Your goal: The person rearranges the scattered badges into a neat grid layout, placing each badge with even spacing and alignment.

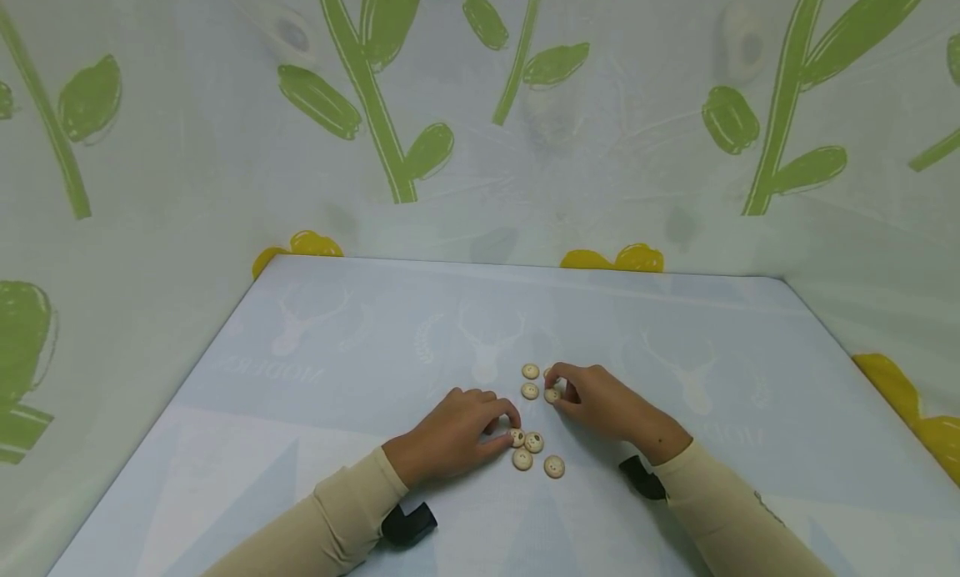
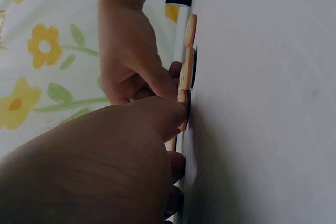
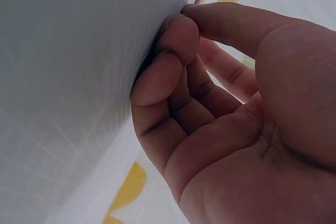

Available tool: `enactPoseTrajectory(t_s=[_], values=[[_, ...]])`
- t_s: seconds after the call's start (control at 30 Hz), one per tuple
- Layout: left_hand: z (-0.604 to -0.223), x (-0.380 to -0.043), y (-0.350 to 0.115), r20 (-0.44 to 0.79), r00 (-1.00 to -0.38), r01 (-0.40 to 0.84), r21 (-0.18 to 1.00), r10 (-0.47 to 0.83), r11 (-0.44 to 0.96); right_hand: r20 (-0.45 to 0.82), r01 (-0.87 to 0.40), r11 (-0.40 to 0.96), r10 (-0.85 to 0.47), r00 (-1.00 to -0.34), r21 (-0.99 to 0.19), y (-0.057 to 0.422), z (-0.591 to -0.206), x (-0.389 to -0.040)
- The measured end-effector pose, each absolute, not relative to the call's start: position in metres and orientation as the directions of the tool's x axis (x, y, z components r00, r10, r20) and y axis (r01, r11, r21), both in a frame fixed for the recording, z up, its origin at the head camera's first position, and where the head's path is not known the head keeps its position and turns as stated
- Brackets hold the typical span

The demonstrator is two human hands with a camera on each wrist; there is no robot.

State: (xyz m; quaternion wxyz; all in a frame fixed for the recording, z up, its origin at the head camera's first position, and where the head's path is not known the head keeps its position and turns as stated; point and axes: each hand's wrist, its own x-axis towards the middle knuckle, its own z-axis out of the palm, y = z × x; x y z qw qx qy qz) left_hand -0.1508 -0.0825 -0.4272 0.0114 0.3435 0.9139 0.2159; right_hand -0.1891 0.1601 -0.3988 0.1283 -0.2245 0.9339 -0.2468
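My left hand [image 1: 462, 434] pinches a small round wooden disc [image 1: 517, 438] at the table's surface. The left wrist view shows the thumb [image 2: 165, 115] against this disc's edge. Touching or close beside it lie a disc with a dark mark [image 1: 534, 442] and another disc [image 1: 522, 459]; one more [image 1: 554, 466] lies apart to the right. Farther back, my right hand [image 1: 606, 400] holds a wooden disc [image 1: 552, 395] between thumb and finger. Left of that are two discs, one behind [image 1: 530, 371] and one in front [image 1: 530, 391]. The right fingers partly hide another disc.
A pale table [image 1: 375, 335] with faint deer prints carries everything. Behind it and at both sides hangs a white cloth [image 1: 600, 160] printed with green leaves and yellow flowers. A black wrist mount sits under the left sleeve [image 1: 409, 525] and another under the right [image 1: 642, 477].
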Motion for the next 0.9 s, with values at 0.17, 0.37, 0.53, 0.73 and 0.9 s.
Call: enactPoseTrajectory(t_s=[0.17, 0.37, 0.53, 0.73, 0.9], values=[[-0.4279, -0.1513, -0.0827, 0.135, -0.763, 0.625, 0.402, 0.632, 0.669, -0.13, -0.358, 0.781, -0.483, -0.866, -0.512, 0.1603, -0.3995, -0.1892], [-0.4283, -0.1508, -0.0819, 0.134, -0.765, 0.622, 0.407, 0.63, 0.669, -0.123, -0.369, 0.774, -0.492, -0.862, -0.515, 0.1631, -0.4, -0.1884], [-0.4266, -0.1501, -0.0822, 0.121, -0.769, 0.613, 0.413, 0.627, 0.673, -0.132, -0.375, 0.76, -0.511, -0.849, -0.531, 0.1664, -0.3983, -0.1863], [-0.4246, -0.1503, -0.0816, 0.12, -0.774, 0.612, 0.394, 0.622, 0.686, -0.164, -0.354, 0.77, -0.503, -0.849, -0.531, 0.1689, -0.3935, -0.1832], [-0.426, -0.1495, -0.0812, 0.12, -0.776, 0.61, 0.397, 0.62, 0.686, -0.196, -0.358, 0.766, -0.524, -0.829, -0.534, 0.17, -0.3905, -0.1798]])
